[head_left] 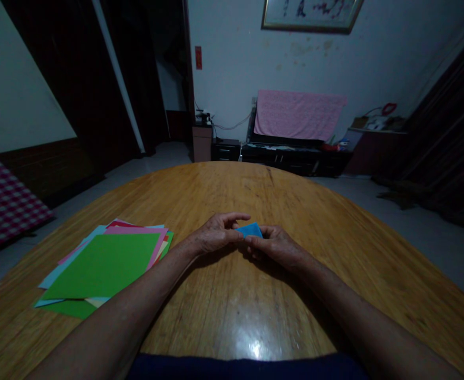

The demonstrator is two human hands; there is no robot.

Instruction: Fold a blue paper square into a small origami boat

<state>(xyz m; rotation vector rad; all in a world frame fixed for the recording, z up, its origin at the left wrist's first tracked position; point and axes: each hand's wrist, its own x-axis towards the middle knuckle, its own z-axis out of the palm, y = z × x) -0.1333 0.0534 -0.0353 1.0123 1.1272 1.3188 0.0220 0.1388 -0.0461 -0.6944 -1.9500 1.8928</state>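
A small folded piece of blue paper (250,229) is held between my two hands, just above the middle of the wooden table (232,190). My left hand (217,232) grips its left edge, the thumb on the near side and the index finger stretched out beyond it. From the other side, my right hand (276,244) pinches the right part, with its thumb on the front near the lower edge. The fingers behind the paper are partly hidden. To the left of my left forearm lies a loose stack of coloured paper sheets (101,264), a green one on top.
The round tabletop reaches away on all sides. Beyond it stand a low black cabinet (295,158) and a screen-shaped thing under a pink cloth (299,116). A red-and-white checked cloth (6,206) hangs at the far left. Dark curtains (445,121) hang at the right.
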